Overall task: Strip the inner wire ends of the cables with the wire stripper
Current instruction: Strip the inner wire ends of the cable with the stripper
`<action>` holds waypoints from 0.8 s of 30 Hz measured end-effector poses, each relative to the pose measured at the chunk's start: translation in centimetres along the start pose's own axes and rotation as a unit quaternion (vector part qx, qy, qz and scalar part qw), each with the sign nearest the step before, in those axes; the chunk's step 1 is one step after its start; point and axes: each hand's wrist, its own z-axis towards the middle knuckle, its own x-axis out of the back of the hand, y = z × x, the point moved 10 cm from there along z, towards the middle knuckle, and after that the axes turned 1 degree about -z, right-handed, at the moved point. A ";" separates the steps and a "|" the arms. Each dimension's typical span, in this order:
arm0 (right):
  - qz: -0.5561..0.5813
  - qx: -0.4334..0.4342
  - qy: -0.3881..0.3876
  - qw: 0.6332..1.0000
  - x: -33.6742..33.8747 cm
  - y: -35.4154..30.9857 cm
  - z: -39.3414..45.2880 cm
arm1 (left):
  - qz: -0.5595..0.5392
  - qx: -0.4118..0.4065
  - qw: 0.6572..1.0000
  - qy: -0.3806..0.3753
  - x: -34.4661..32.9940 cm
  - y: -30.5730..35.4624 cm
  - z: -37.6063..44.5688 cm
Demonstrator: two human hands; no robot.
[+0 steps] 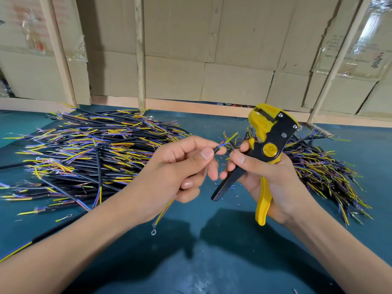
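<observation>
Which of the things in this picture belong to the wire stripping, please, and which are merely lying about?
Job:
left hand pinching a black cable
right hand gripping the wire stripper
cable piles, left and right

Lying about:
cardboard boxes
insulation scraps on the blue mat

Bright, even overhead lighting; wide-angle view bent at the edges

Two soft dark shadows are cast on the desk (212,262) at 6 o'clock, beneath the forearms. Glare is seen on the plastic wrap (369,32) at 2 o'clock. Wooden posts (139,52) are bowed outward toward the borders. The centre is rendered sharply; the corners are slightly smeared.
</observation>
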 end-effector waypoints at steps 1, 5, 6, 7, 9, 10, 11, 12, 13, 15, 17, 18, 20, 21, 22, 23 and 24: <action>0.001 0.000 -0.001 1.000 -0.1 0.0 0.0 | 0.002 0.002 1.000 -0.001 0.0 0.0 0.0; -0.003 -0.005 -0.005 1.000 -0.4 -0.2 -0.1 | -0.010 0.002 1.000 -0.021 -0.5 0.1 -0.2; -0.004 -0.010 -0.005 1.000 -0.4 -0.1 -0.1 | -0.014 0.000 0.999 -0.029 -0.7 0.2 -0.2; -0.005 -0.015 -0.005 1.000 -0.4 0.1 -0.2 | -0.017 -0.001 0.999 -0.038 -0.9 0.2 -0.2; -0.005 -0.020 -0.006 1.000 -0.5 0.4 -0.3 | -0.025 0.005 0.999 -0.047 -1.1 0.1 -0.3; -0.002 -0.018 -0.006 1.000 -0.6 0.4 -0.3 | -0.031 0.012 0.998 -0.044 -1.1 0.0 -0.3; 0.002 -0.013 -0.007 1.000 -0.7 0.3 -0.4 | -0.040 0.022 0.998 -0.038 -1.0 -0.1 -0.3; 0.007 -0.006 -0.009 1.000 -0.8 0.1 -0.4 | -0.050 0.032 0.998 -0.031 -0.8 -0.3 -0.2; 0.012 0.000 -0.012 1.000 -0.9 -0.1 -0.5 | -0.057 0.041 0.997 -0.026 -0.8 -0.5 -0.2; 0.021 0.011 -0.015 1.000 -1.0 -0.6 -0.6 | -0.064 0.054 0.996 -0.022 -0.8 -0.8 -0.2; 0.020 0.019 -0.011 1.000 -0.9 -1.0 -0.6 | -0.064 0.065 0.995 -0.026 -0.9 -0.9 -0.3; 0.016 0.021 -0.009 1.000 -0.9 -1.1 -0.5 | -0.062 0.072 0.995 -0.032 -1.0 -1.0 -0.4; 0.013 0.022 -0.007 1.000 -0.8 -1.1 -0.5 | -0.057 0.087 0.993 -0.048 -1.3 -1.3 -0.5; 0.014 0.020 -0.006 1.000 -0.8 -1.1 -0.5 | -0.055 0.093 0.993 -0.056 -1.5 -1.4 -0.5; 0.014 0.019 -0.005 1.000 -0.7 -1.1 -0.5 | -0.054 0.099 0.992 -0.062 -1.7 -1.5 -0.6; 0.014 0.017 -0.005 1.000 -0.7 -1.1 -0.4 | -0.055 0.104 0.991 -0.067 -1.8 -1.6 -0.6; 0.013 0.015 -0.004 1.000 -0.6 -1.1 -0.4 | -0.059 0.106 0.990 -0.072 -2.0 -1.7 -0.7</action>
